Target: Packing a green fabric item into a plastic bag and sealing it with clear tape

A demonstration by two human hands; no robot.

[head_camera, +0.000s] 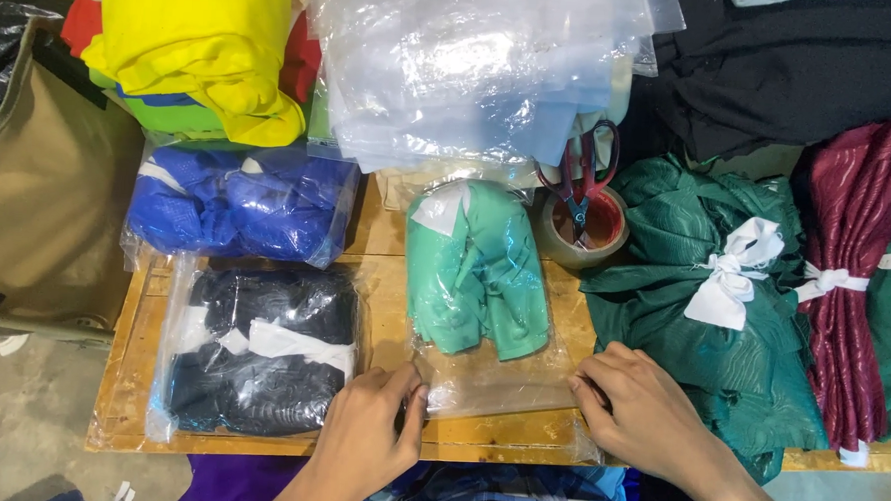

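Observation:
A folded mint-green cloth (477,267) lies inside a clear plastic bag (490,383) on the wooden table (125,367). My left hand (367,432) pinches the bag's open near edge at its left corner. My right hand (639,404) presses down on the bag's right corner, fingers curled against the plastic. The empty end of the bag lies flat between both hands.
A bagged black cloth (261,348) and a bagged blue cloth (237,201) lie to the left. A pile of empty clear bags (473,71) sits behind. Scissors (584,171) stand in a tape roll (581,236). A dark green bundle (709,292), a maroon bundle (856,258) and yellow cloth (204,40) surround them.

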